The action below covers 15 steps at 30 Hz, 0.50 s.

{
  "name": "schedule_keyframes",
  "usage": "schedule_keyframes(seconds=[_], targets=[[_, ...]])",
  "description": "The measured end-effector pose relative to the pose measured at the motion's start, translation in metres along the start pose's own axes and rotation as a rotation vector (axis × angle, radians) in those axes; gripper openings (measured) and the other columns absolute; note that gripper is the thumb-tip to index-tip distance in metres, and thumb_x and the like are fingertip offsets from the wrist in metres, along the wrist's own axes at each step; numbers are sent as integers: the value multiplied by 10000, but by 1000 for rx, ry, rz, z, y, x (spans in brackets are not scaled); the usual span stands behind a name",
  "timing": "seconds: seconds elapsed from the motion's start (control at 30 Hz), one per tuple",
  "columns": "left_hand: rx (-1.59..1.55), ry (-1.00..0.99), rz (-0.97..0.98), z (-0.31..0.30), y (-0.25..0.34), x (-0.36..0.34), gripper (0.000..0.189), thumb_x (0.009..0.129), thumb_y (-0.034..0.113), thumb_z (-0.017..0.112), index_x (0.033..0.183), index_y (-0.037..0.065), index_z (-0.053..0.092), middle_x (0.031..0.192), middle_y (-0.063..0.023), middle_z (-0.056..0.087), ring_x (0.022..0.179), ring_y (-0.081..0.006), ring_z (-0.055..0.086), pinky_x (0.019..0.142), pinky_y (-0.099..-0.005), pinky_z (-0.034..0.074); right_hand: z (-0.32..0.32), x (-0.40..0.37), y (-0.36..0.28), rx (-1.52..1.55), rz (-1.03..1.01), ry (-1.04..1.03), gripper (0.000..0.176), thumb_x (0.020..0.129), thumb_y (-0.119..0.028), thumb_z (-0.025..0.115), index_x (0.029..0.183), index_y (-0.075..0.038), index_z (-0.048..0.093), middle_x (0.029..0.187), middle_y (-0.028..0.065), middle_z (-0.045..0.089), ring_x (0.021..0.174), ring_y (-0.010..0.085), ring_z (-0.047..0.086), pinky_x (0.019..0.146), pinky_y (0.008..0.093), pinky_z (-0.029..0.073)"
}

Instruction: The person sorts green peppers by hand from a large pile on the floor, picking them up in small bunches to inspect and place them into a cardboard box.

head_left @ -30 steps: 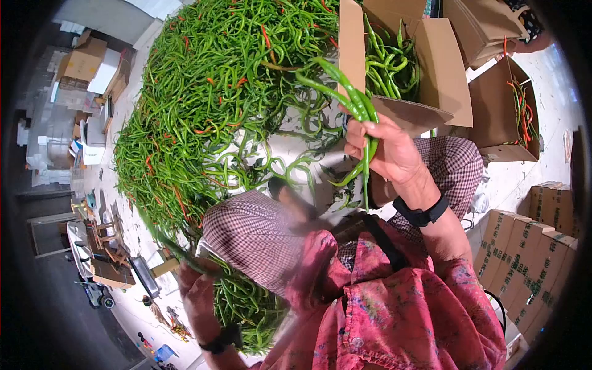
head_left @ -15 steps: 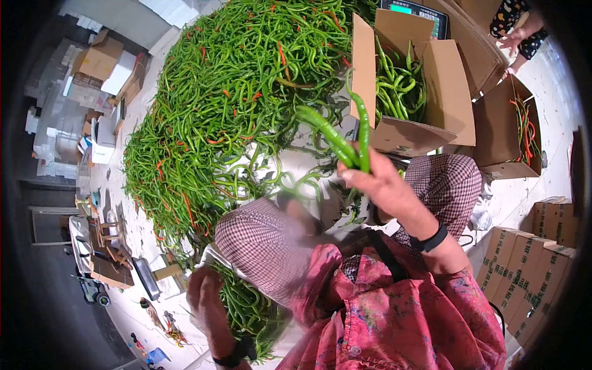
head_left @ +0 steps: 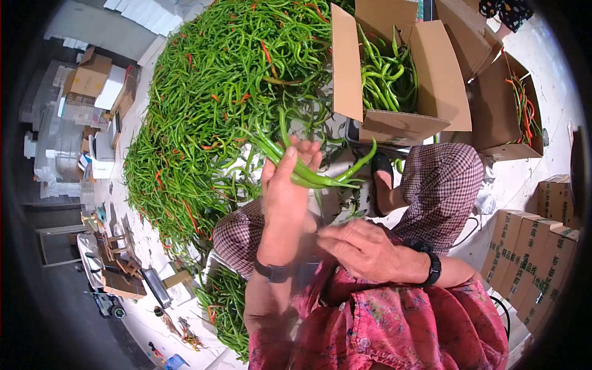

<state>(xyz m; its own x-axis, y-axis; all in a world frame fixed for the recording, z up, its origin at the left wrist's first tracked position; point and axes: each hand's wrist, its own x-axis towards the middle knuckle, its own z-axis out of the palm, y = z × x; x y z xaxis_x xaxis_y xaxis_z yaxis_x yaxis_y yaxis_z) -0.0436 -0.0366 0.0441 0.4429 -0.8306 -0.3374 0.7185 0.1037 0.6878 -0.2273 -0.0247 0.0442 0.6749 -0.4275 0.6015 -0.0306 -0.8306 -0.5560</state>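
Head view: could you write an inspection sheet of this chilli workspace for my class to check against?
Surface: pale floor, strewn with chillies near the feet.
Job's things: large pile of mostly green chillies, some red; open carton holding green chillies; second open carton with red and green ones.
Clutter: mixed cartons at far left.
Grippers: bare left hand holds several green chillies; right hand half-curled, its grip unclear.
Cables: dark cord-like curve beside the pink shirt; its ends are unclear.
Surroundings: printed cartons at right; part of another person at top right.
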Motion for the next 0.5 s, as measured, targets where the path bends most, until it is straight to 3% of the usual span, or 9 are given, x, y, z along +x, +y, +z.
schedule_keyframes(seconds=[0.07, 0.1, 0.17, 0.2, 0.23, 0.4, 0.5], targets=[[9, -35, -2, -1, 2, 3, 243, 914, 87, 569, 1141, 10, 530, 1006, -116, 586, 1045, -274, 571, 923, -411, 495, 12, -23, 4, 394, 307, -274, 219, 802, -91, 647, 1000, 2, 628, 1021, 114, 638, 922, 230, 632, 799, 320, 495], [13, -35, -11, 1, 2, 3, 243, 914, 87, 569, 1141, 10, 530, 1006, -116, 586, 1045, -274, 571, 923, -411, 495, 12, -25, 11, 395, 316, -270, 219, 802, -91, 647, 1000, 2, 628, 1021, 114, 638, 922, 230, 632, 799, 320, 495], [7, -78, -12, 6, 2, 5, 248, 912, 89, 574, 1143, 13, 528, 1020, -114, 580, 1047, -272, 567, 923, -404, 496, 7, -14, 35, 848, 825, -320, 257, 849, -70, 664, 1085, 8, 600, 1043, 44, 606, 869, 115, 583, 754, 252, 497], [-13, -88, -28, 8, 2, 5, 251, 909, 84, 574, 1145, 14, 526, 1025, -115, 576, 1048, -272, 564, 920, -401, 499, 7, -11, 46, 1115, 921, -221, 360, 849, -65, 672, 1181, 1, 552, 1079, 21, 589, 905, 66, 556, 781, 234, 492], [-10, -90, -30, 11, 2, 5, 251, 909, 84, 574, 1145, 14, 526, 1025, -115, 576, 1048, -272, 564, 920, -401, 499, -5, 5, 42, 1423, 1060, -40, 466, 835, -38, 674, 1264, -18, 493, 1122, 32, 571, 916, 93, 565, 790, 235, 487], [-24, -184, -54, 14, -9, 10, 241, 909, 34, 527, 1149, 12, 522, 1058, -154, 605, 1043, -308, 587, 942, -426, 476, 4, 4, 56, 1705, 1053, 344, 505, 855, -137, 667, 1304, -57, 451, 1095, 36, 566, 935, 154, 549, 739, 250, 463], [-34, -233, -69, 16, -14, 14, 258, 886, 26, 542, 1143, 14, 520, 1080, -161, 604, 1067, -315, 577, 960, -433, 457, 5, 2, 61, 1746, 1066, 418, 457, 860, -188, 668, 1256, -61, 480, 1058, 36, 571, 946, 155, 535, 719, 251, 449]])
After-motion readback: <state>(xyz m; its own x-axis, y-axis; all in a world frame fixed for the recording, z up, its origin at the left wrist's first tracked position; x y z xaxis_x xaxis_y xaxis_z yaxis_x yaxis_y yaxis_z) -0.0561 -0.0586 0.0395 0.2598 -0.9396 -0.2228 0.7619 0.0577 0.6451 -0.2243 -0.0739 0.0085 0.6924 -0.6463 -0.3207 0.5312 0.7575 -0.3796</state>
